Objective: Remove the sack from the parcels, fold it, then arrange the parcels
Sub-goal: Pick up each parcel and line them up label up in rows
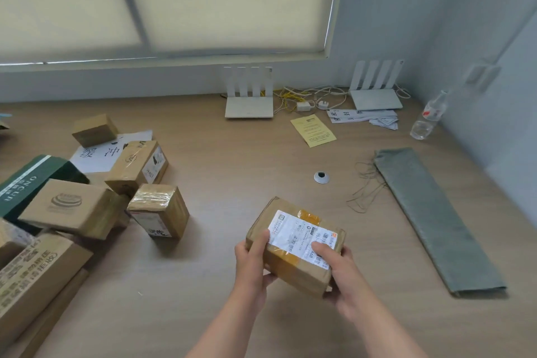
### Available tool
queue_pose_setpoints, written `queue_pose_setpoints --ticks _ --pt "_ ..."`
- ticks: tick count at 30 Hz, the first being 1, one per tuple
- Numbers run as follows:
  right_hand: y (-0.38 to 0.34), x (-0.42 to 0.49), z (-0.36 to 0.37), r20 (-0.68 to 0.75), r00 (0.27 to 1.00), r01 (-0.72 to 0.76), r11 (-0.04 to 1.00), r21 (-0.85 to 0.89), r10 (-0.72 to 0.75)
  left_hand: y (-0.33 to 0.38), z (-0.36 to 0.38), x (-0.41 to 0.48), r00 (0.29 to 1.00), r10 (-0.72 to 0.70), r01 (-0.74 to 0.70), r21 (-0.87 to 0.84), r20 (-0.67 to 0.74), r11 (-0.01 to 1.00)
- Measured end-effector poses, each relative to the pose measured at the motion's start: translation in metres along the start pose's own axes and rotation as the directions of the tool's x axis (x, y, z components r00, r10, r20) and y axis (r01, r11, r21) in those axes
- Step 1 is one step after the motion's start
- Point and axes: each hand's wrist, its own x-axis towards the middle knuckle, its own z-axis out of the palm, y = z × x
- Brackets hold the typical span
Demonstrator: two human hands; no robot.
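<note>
Here, parcel (300,234) between both hands (252,260) (340,275)

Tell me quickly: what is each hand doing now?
Left hand: grips the parcel at its left end.
Right hand: grips the parcel at its right end.

Only one cam here, worn on the head, wide-angle, looking forward and down across the desk (174,285). Left hand (251,259) and right hand (341,273) gripping a parcel (293,241) sit close at 6 o'clock; window blind (220,0) fills 12 o'clock, straight lines look bowed.
</note>
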Motion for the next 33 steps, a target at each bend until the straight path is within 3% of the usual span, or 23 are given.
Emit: queue_pose_setpoints --ticks 3,6,8,11,14,17,20,23,25,33 --pt "-0.014 0.003 -0.023 0.043 0.998 -0.033 0.993 -0.109 0.038 -0.01 -0.007 0.003 1.0 -0.012 0.011 0.063 0.018 0.998" --pt "-0.033 0.008 -0.049 0.181 0.98 -0.058 0.987 -0.153 0.086 -0.014 -0.016 0.0 0.954 -0.11 0.073 0.141 0.278 0.987" --pt "-0.041 0.016 -0.06 0.189 0.979 -0.055 0.987 -0.148 0.083 -0.016 -0.013 -0.003 0.909 -0.145 0.07 0.198 0.391 0.978" --pt "-0.039 0.034 -0.066 0.016 1.0 -0.009 0.979 -0.203 0.012 -0.03 0.002 -0.001 0.947 -0.084 0.013 0.223 0.309 0.975" --pt "-0.026 0.051 -0.065 -0.102 0.995 -0.018 0.98 -0.2 -0.003 -0.051 0.025 0.005 0.984 -0.06 0.042 0.107 0.17 0.993" --pt "-0.011 0.067 -0.066 -0.101 0.995 -0.011 0.992 -0.124 -0.002 -0.072 0.049 0.015 0.993 -0.09 0.084 0.075 0.072 0.994" --pt "-0.004 0.08 -0.07 -0.098 0.994 0.014 0.969 -0.246 -0.039 -0.091 0.065 0.026 0.991 -0.134 0.133 0.176 -0.007 0.975" --pt "-0.001 0.092 -0.072 -0.028 0.996 0.065 0.941 -0.333 -0.079 -0.105 0.065 0.044 0.991 -0.068 0.101 0.322 -0.112 0.941" --pt "-0.003 0.101 -0.07 -0.004 0.993 0.11 0.917 -0.384 -0.121 -0.106 0.063 0.057 0.989 -0.038 0.083 0.326 -0.14 0.942" --pt "-0.025 0.156 -0.055 0.03 0.964 0.245 0.839 -0.486 -0.264 -0.067 0.085 0.112 0.991 0.127 -0.108 0.312 -0.043 0.944"
